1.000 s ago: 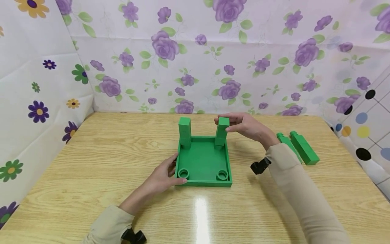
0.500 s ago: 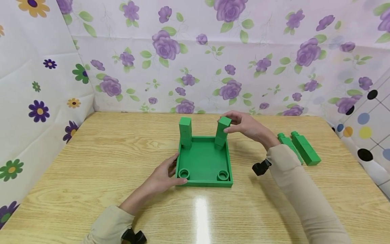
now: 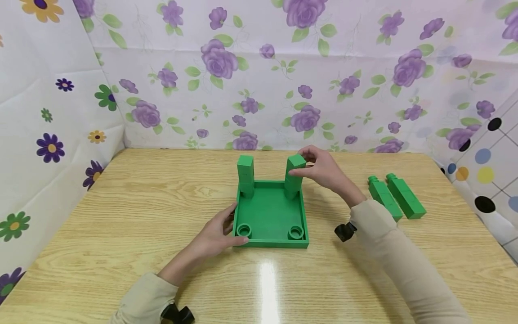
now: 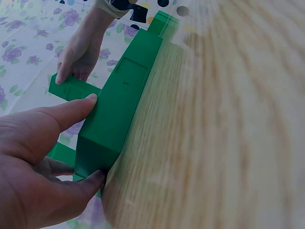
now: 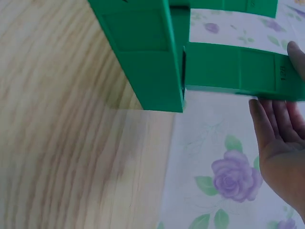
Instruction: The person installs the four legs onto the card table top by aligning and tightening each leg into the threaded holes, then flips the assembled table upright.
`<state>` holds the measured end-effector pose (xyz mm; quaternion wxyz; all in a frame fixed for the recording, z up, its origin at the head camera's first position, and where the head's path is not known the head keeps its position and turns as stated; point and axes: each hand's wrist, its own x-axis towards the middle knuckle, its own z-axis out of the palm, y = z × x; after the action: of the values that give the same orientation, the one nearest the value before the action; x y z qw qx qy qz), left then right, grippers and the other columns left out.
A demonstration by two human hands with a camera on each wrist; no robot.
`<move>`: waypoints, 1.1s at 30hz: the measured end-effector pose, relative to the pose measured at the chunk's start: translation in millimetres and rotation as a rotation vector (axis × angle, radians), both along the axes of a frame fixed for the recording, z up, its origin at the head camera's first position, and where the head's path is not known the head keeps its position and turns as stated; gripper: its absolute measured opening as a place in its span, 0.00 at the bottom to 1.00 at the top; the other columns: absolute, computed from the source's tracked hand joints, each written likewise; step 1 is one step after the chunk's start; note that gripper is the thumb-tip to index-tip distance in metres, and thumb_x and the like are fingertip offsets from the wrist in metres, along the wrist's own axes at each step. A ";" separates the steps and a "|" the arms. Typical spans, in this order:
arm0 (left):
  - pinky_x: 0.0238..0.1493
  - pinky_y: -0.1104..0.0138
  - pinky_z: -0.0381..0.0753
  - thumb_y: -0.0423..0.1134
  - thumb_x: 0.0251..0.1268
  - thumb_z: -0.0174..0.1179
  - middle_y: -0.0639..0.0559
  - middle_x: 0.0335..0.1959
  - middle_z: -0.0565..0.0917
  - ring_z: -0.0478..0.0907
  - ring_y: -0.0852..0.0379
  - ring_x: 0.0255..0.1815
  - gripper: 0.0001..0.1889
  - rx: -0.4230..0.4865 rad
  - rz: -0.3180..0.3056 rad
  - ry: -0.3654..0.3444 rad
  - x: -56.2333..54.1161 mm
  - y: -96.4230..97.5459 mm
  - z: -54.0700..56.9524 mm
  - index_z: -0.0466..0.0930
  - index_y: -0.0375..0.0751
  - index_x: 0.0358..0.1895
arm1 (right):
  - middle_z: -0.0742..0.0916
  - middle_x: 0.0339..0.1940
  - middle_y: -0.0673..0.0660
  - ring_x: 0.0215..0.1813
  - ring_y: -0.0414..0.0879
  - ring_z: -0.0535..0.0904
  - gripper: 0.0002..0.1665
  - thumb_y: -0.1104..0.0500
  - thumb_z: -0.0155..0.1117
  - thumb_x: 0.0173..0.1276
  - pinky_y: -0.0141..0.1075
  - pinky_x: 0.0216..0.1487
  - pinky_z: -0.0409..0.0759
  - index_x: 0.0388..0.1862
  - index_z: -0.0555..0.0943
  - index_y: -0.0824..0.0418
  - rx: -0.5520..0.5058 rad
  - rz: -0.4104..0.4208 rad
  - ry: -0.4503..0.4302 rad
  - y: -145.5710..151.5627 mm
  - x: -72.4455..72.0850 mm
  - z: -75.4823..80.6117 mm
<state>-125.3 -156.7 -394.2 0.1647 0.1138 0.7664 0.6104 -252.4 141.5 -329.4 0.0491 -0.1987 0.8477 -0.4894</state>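
Observation:
A shallow green square tabletop (image 3: 270,244) lies upside down on the table, with raised edges and round corner sockets. My left hand (image 3: 210,236) grips its near left corner, thumb over the front edge and fingers along the left side. At the back right corner stands a square green leg (image 3: 294,177), and my right hand (image 3: 323,168) holds its upper part between thumb and fingers. This leg's top sits turned at an angle to the tabletop's edges. Another green leg (image 3: 246,173) stands upright at the back left. Both near sockets, left (image 3: 244,231) and right (image 3: 296,232), hold no leg.
Two loose green legs (image 3: 406,196) with threaded ends lie side by side on the wooden table (image 3: 141,202) to the right, just beyond the right sleeve (image 3: 374,220). A flowered cloth (image 3: 267,90) hangs behind the table's far edge.
The back right leg has turned about its own length and stands straighter. My right thumb has moved left across its front face. The left hand and the tabletop stay in place.

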 end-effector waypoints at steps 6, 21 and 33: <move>0.66 0.55 0.66 0.29 0.58 0.68 0.38 0.76 0.51 0.51 0.43 0.74 0.51 -0.012 0.012 -0.010 -0.1 -0.2 -0.5 0.40 0.36 0.78 | 0.79 0.44 0.59 0.48 0.51 0.77 0.29 0.53 0.76 0.58 0.43 0.43 0.76 0.51 0.73 0.64 0.056 -0.085 0.070 -7.2 5.8 -0.9; 0.66 0.56 0.67 0.30 0.57 0.69 0.38 0.75 0.53 0.53 0.43 0.74 0.51 -0.017 0.018 -0.013 0.4 0.8 -0.1 0.41 0.37 0.78 | 0.79 0.46 0.61 0.48 0.53 0.76 0.31 0.53 0.76 0.58 0.46 0.44 0.78 0.52 0.69 0.64 0.040 -0.121 0.102 -10.9 10.2 -3.2; 0.66 0.56 0.66 0.30 0.58 0.69 0.38 0.75 0.53 0.53 0.43 0.74 0.51 -0.017 0.014 -0.007 0.3 0.4 -0.4 0.41 0.37 0.78 | 0.72 0.69 0.60 0.70 0.55 0.63 0.34 0.54 0.63 0.70 0.49 0.68 0.64 0.72 0.64 0.61 -0.136 0.126 -0.097 12.6 -1.5 -0.8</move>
<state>-125.0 -156.3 -394.6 0.1640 0.1050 0.7719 0.6052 -253.9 154.1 -330.2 0.1073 -0.2305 0.7950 -0.5507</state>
